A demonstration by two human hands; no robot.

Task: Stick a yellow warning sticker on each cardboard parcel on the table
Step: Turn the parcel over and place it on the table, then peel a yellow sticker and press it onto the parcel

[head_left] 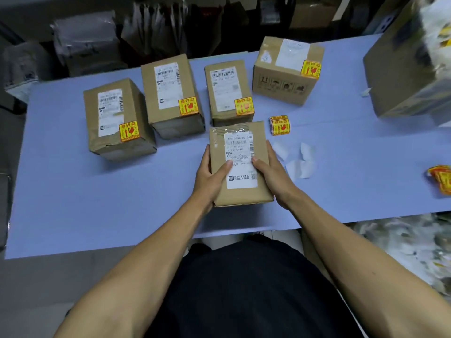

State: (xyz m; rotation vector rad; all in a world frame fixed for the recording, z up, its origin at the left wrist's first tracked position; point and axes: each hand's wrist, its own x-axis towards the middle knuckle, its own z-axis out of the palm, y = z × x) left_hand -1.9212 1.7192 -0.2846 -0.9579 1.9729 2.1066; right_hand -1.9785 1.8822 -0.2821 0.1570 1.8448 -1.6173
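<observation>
A cardboard parcel (219, 191) with a white shipping label lies on the blue table (97, 196) in front of me. My left hand (210, 176) grips its left side, thumb on the label. My right hand (273, 174) grips its right side. This parcel shows no yellow sticker. Behind it stand several parcels, each with a yellow warning sticker: the far-left parcel (117, 118), the second parcel (170, 93), the third parcel (227, 91) and the back-right parcel (288, 69). A small roll of yellow stickers (280, 125) lies just right of the held parcel's far end.
White backing scraps (297, 162) lie right of my right hand. More yellow stickers (441, 178) sit at the table's right edge. A large cardboard box (402, 69) stands at the far right. Bags and boxes (85, 45) crowd the floor behind the table.
</observation>
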